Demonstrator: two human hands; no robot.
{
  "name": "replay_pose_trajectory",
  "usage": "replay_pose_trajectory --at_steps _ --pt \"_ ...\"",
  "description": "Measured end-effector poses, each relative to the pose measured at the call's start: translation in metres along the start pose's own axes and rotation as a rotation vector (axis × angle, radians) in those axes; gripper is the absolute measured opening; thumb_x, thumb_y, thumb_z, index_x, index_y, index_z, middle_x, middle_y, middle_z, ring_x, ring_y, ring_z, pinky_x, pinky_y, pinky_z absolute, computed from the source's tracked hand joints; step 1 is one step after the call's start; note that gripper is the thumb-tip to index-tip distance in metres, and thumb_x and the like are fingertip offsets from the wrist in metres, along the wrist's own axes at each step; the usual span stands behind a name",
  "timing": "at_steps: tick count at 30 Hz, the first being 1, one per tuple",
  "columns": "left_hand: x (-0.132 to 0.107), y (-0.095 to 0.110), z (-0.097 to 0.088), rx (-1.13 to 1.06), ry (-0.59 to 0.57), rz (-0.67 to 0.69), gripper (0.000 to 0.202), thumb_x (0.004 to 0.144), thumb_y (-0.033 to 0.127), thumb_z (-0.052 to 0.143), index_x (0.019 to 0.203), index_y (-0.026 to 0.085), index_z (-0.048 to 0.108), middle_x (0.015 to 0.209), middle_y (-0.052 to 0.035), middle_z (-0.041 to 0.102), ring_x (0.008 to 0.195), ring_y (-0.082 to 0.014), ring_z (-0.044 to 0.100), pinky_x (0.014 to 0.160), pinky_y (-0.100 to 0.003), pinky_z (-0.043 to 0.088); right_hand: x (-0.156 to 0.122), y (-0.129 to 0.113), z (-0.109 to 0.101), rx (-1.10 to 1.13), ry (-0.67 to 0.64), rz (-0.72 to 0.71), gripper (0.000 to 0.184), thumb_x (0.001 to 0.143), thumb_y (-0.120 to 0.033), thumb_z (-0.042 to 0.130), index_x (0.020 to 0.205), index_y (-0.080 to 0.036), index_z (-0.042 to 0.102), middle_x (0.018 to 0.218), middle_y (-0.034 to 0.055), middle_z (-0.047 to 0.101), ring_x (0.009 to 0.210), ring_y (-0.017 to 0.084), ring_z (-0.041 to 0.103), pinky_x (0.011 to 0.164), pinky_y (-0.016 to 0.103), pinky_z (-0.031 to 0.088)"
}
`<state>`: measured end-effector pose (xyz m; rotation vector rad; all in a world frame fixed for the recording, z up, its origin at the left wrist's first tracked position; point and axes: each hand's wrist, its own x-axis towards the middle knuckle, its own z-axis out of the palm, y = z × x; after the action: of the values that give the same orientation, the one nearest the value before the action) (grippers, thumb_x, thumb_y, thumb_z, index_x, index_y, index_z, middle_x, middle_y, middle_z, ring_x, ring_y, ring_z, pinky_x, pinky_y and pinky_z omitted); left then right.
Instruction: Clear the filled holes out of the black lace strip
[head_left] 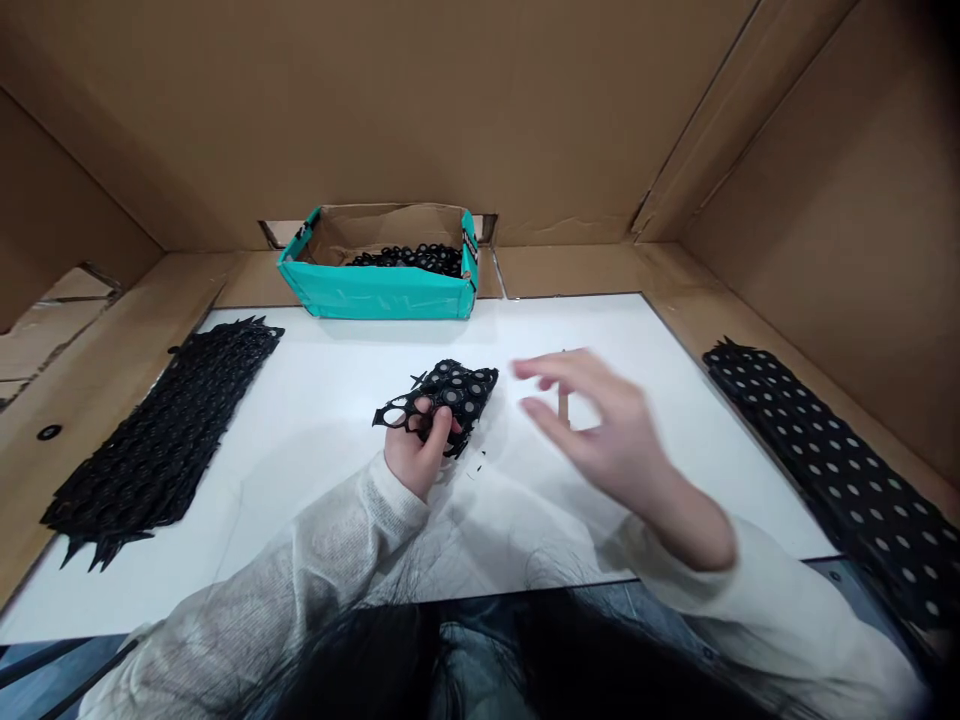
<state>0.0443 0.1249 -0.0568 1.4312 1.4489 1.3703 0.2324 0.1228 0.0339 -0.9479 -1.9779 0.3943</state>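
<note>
My left hand (417, 452) is closed on a small piece of black sheet (454, 388) patterned with round pieces. At its left end a ring-shaped part with open holes sticks out past my fingers. To the right, above the white board (300, 490), my right hand (600, 415) is blurred by motion. Thumb and fingers are apart there, and nothing shows between them. A thin brown stick-like thing (564, 400) is partly hidden behind that hand. Small black scraps (481, 460) lie on the board just below the held sheet.
A teal-sided cardboard box (379, 298) with black rings inside stands at the back. Stacked black sheets (169, 430) lie at the left; a dotted black sheet stack (832, 470) lies at the right. One black ring (49, 432) is on the left cardboard. Cardboard walls (420, 110) enclose the area.
</note>
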Motion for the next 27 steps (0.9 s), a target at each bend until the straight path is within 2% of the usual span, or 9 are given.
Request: replay_pose_trajectory --at_steps 3,6,9,12,16,19,22,24,27 --pt "-0.002 0.000 -0.001 0.059 0.034 0.100 0.019 0.081 0.034 0.055 0.073 0.017 0.058 0.066 -0.0030 0.064 0.061 -0.0144 0.059 0.058 -0.025 0.048 0.002 0.016 0.034 0.030 -0.143 -0.053 0.027 0.082 -0.026 0.057 0.108 -0.020 0.060 0.102 0.0069 0.064 0.095 0.018 0.059 0.085 0.036 0.050" --pt "-0.002 -0.002 -0.002 0.075 0.015 0.150 0.015 0.079 0.030 0.058 0.072 0.017 0.059 0.066 -0.0025 0.063 0.061 -0.0147 0.059 0.058 -0.025 0.047 0.002 0.027 0.057 0.111 -0.179 0.067 0.025 0.080 -0.027 0.060 0.103 -0.019 0.063 0.097 0.0060 0.064 0.083 0.015 0.060 0.075 0.032 0.052" --pt "-0.002 -0.003 -0.003 0.076 -0.032 0.121 0.014 0.077 0.029 0.059 0.070 0.016 0.060 0.063 -0.0016 0.060 0.057 -0.0128 0.055 0.053 -0.023 0.044 0.002 0.030 0.062 0.212 -0.189 0.214 0.017 0.077 -0.022 0.061 0.093 -0.019 0.066 0.090 0.0040 0.065 0.073 0.011 0.058 0.065 0.027 0.050" --pt "-0.001 0.000 -0.004 0.083 -0.089 0.109 0.012 0.077 0.027 0.057 0.073 0.016 0.061 0.065 -0.0020 0.060 0.058 -0.0127 0.055 0.055 -0.023 0.044 0.002 0.030 0.063 0.300 -0.202 0.318 0.014 0.078 -0.019 0.057 0.087 -0.018 0.067 0.086 0.0034 0.066 0.072 0.011 0.059 0.063 0.025 0.049" --pt "0.000 0.004 -0.001 0.060 -0.106 0.095 0.012 0.079 0.026 0.055 0.075 0.016 0.060 0.065 -0.0021 0.060 0.060 -0.0130 0.057 0.057 -0.023 0.047 0.001 0.039 0.067 0.479 -0.080 0.478 0.015 0.081 -0.027 0.053 0.085 -0.016 0.062 0.074 0.0026 0.063 0.065 0.011 0.060 0.058 0.025 0.051" --pt "-0.001 0.005 0.002 -0.109 -0.041 -0.032 0.013 0.080 0.030 0.052 0.077 0.017 0.054 0.063 -0.0001 0.059 0.050 -0.0118 0.057 0.047 -0.023 0.047 0.003 0.051 0.066 0.616 0.110 0.555 0.021 0.085 -0.039 0.045 0.088 -0.019 0.050 0.072 -0.0009 0.055 0.056 0.009 0.060 0.053 0.024 0.053" --pt "-0.004 0.004 0.003 -0.276 -0.022 -0.164 0.017 0.085 0.037 0.045 0.087 0.020 0.047 0.057 0.0033 0.055 0.038 -0.0106 0.052 0.035 -0.021 0.040 0.002 0.057 0.061 0.625 0.285 0.553 0.022 0.089 -0.042 0.037 0.087 -0.021 0.043 0.075 -0.0025 0.050 0.056 0.008 0.061 0.053 0.024 0.053" --pt "-0.004 0.005 0.003 -0.319 -0.025 -0.180 0.022 0.085 0.041 0.045 0.089 0.020 0.045 0.055 0.0045 0.052 0.037 -0.0093 0.048 0.032 -0.019 0.035 -0.002 0.055 0.059 0.502 0.260 0.493 0.018 0.086 -0.039 0.045 0.086 -0.021 0.047 0.074 -0.0017 0.053 0.059 0.009 0.060 0.054 0.023 0.053" --pt "-0.003 0.007 0.003 -0.317 -0.097 -0.100 0.022 0.082 0.040 0.053 0.083 0.018 0.047 0.057 0.0037 0.051 0.045 -0.0080 0.049 0.039 -0.019 0.040 -0.009 0.043 0.062 0.239 0.151 0.310 0.012 0.082 -0.031 0.054 0.085 -0.020 0.056 0.078 0.0016 0.061 0.067 0.011 0.059 0.060 0.025 0.052"
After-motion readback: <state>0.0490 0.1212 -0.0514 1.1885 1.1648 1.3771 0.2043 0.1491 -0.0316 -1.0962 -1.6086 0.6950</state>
